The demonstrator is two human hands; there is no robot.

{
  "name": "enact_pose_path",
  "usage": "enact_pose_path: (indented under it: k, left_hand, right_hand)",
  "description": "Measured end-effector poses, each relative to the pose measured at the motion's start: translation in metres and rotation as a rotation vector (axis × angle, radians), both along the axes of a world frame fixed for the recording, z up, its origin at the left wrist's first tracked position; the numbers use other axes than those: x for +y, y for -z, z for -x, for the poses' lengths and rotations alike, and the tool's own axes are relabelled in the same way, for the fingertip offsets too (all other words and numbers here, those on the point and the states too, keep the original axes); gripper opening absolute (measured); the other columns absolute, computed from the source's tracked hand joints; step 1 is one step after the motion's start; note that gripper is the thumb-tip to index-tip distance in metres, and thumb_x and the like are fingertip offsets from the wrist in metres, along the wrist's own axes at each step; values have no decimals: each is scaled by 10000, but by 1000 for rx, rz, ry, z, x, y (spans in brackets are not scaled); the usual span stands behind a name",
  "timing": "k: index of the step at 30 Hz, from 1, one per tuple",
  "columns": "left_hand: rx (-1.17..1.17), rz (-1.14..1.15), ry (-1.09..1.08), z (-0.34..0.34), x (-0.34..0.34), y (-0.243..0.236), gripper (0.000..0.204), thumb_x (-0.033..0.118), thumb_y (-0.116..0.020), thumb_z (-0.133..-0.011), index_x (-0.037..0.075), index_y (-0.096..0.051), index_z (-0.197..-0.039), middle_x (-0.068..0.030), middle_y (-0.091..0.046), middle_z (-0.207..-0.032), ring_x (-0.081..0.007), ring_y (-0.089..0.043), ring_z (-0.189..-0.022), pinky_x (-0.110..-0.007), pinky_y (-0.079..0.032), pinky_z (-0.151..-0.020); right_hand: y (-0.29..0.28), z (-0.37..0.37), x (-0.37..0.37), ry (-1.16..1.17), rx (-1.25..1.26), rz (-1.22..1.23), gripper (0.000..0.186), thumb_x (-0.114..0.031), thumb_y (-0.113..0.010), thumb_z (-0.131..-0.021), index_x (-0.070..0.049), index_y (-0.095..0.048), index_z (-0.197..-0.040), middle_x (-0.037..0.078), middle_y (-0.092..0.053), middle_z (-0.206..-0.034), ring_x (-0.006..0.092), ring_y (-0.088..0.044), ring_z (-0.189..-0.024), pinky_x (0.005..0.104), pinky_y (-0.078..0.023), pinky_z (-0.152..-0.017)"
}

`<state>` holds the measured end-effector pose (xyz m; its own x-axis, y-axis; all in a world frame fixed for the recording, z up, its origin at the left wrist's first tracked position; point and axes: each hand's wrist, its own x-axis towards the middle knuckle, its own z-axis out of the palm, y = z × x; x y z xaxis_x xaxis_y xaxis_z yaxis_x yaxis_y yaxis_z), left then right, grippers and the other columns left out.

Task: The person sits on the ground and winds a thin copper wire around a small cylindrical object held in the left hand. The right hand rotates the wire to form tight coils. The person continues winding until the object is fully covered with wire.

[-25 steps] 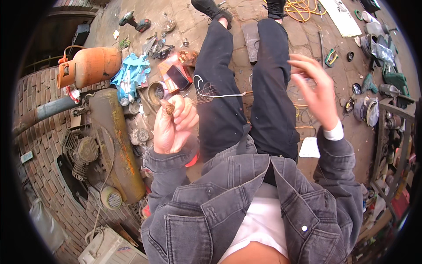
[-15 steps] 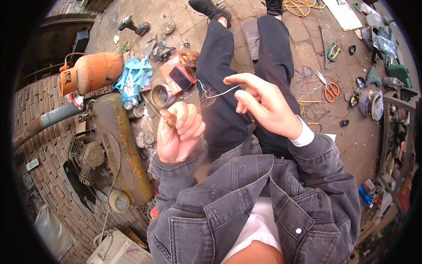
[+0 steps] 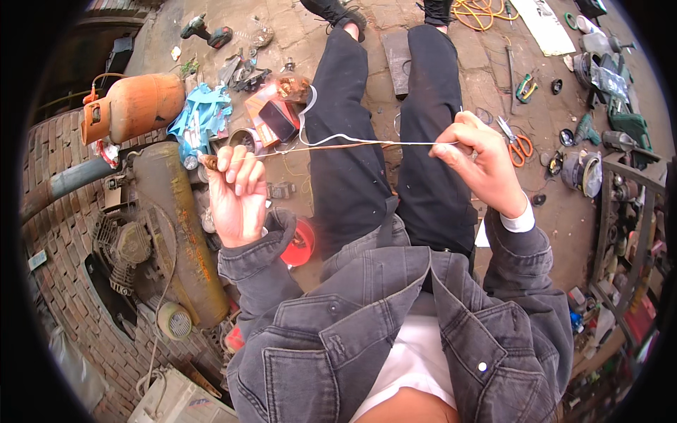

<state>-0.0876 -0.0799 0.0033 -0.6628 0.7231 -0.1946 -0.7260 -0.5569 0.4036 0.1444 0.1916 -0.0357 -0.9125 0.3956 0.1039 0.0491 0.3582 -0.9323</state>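
Note:
My left hand (image 3: 238,197) is closed round a small bundle of copper-coloured wire (image 3: 210,162), whose end pokes out at the thumb. Out to the right, my right hand (image 3: 481,163) pinches the end of a thin white wire (image 3: 405,143). Between both hands a line runs nearly straight above my thighs, copper-coloured along part of its length. A loose white length curves up and back near my left thigh. Just how the white and copper parts join is too small to tell.
To the left lie a phone (image 3: 279,121), a blue bag (image 3: 201,116), an orange gas cylinder (image 3: 141,106) and a rusty tank (image 3: 176,233). A red bowl (image 3: 299,242) sits beside my left sleeve. Orange-handled scissors (image 3: 520,149) and pliers (image 3: 526,89) lie at the right.
My hands have moved apart, the left one leftward and the right one rightward. The wire, bent and slack before, now stretches between them. The red bowl has come into sight.

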Motion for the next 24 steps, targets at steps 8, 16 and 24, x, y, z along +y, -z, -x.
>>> enact_pose_path:
  k: [8, 16, 24]
  left_hand:
    - [94, -120, -60, -6, 20, 8, 284, 186, -662, -992, 111, -467, -800, 26, -367, -708, -92, -378, -613, -414, -302, -1208]
    - [102, -42, 108, -31, 51, 17, 416, 386, -606, -1021, 85, -436, -790, 23, -339, -750, -81, -305, -652, -235, -272, -537]
    - [614, 335, 210, -32, 39, 11, 466, 461, -570, -1021, 64, -450, -809, 12, -320, -780, -98, -282, -667, -255, -252, -575]
  right_hand:
    - [12, -18, 10, 108, 119, 533, 194, -109, -578, -979, -14, -641, -822, 22, -563, -847, 113, -442, -810, 274, -364, -753]
    - [15, -6, 5, 187, 580, 1643, 356, -231, -416, -1105, -91, -432, -778, 45, -557, -909, 182, -541, -916, 392, -460, -988]
    - [12, -7, 11, 239, 319, 529, 242, -171, -522, -1066, -33, -525, -867, 45, -562, -767, 104, -424, -538, 289, -381, -510]
